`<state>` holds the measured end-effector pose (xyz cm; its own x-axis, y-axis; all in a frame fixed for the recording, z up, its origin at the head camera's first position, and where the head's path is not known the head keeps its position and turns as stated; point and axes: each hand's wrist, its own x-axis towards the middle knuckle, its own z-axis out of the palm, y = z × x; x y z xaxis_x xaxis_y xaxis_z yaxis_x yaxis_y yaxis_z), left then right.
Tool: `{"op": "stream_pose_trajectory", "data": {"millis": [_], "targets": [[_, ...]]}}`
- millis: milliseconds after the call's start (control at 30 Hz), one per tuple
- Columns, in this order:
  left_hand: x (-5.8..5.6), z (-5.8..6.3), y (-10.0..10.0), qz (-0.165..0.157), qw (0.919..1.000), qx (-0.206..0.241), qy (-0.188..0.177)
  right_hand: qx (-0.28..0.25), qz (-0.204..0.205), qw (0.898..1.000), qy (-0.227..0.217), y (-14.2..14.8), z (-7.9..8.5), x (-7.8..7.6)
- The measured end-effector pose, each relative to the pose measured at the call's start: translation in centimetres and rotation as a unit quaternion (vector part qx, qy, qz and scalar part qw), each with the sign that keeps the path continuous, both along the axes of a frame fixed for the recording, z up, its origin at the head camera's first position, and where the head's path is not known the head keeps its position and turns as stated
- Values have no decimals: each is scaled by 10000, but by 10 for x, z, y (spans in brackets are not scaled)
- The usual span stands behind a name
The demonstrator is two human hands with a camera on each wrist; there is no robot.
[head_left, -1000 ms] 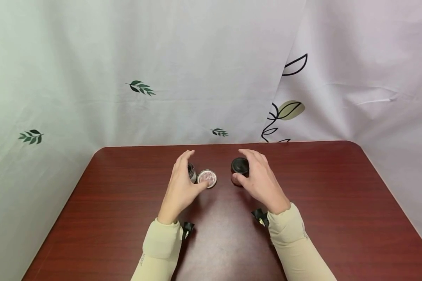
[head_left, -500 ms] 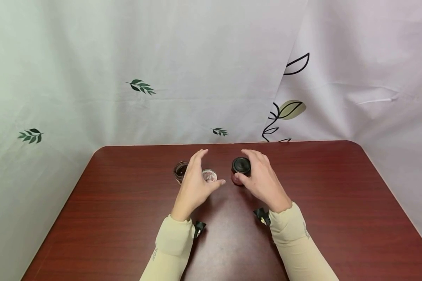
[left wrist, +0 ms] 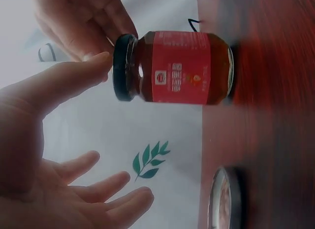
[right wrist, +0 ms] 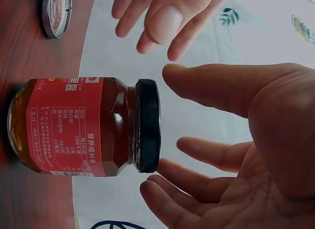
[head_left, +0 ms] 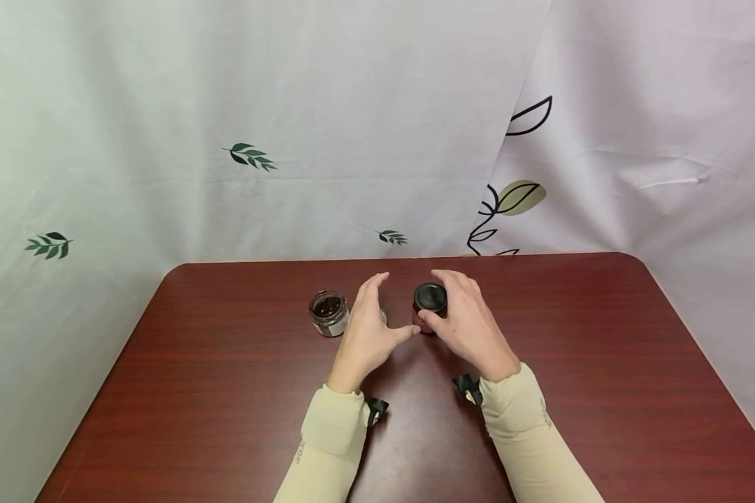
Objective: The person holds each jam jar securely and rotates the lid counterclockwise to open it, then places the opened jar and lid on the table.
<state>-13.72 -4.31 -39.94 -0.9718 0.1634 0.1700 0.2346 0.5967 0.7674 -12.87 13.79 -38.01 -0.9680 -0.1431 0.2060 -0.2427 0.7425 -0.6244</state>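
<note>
A jam jar (head_left: pixel 430 299) with a black lid and red label stands upright on the table, its lid on. My right hand (head_left: pixel 473 323) is beside it on the right, fingers spread and slightly bent; the right wrist view shows a gap between the fingers and the jar's lid (right wrist: pixel 148 125). From the left, my left hand (head_left: pixel 368 341) reaches toward the same jar with thumb and fingers parted, holding nothing. Behind the left hand, mostly hidden in the head view, a loose lid (left wrist: pixel 224 202) lies with its pale inside up.
An uncovered glass jar (head_left: pixel 328 314) with dark contents stands left of my left hand. The reddish-brown table (head_left: pixel 214 391) reaches back to a pale curtain (head_left: pixel 327 126) with leaf prints. Each wrist carries a small black device.
My left hand has moved to the right, past the loose lid toward the lidded jar, uncovering the jar without a lid. My right hand has hardly moved.
</note>
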Motion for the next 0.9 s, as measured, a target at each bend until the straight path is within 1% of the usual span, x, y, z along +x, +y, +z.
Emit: {"op": "stream_pose_trajectory", "data": {"millis": [267, 533, 700, 800, 900], "targets": [[-1, -6, 10, 119, 9997, -178, -81, 23, -8, 10000, -39, 0, 1, 0], [-1, -13, 16, 86, 9996, -246, -127, -3, -30, 9999, -125, 0, -1, -2], [-1, -16, 19, -18, 9993, -245, -287, -33, -9, 10000, -55, 0, -3, -2], [-2, -16, 22, -106, 9989, -181, -421, -43, 9, 10000, 21, 0, -3, -2], [-3, -18, 24, -158, 9987, -93, -479, -41, 31, 10000, 79, 0, -4, -2]]}}
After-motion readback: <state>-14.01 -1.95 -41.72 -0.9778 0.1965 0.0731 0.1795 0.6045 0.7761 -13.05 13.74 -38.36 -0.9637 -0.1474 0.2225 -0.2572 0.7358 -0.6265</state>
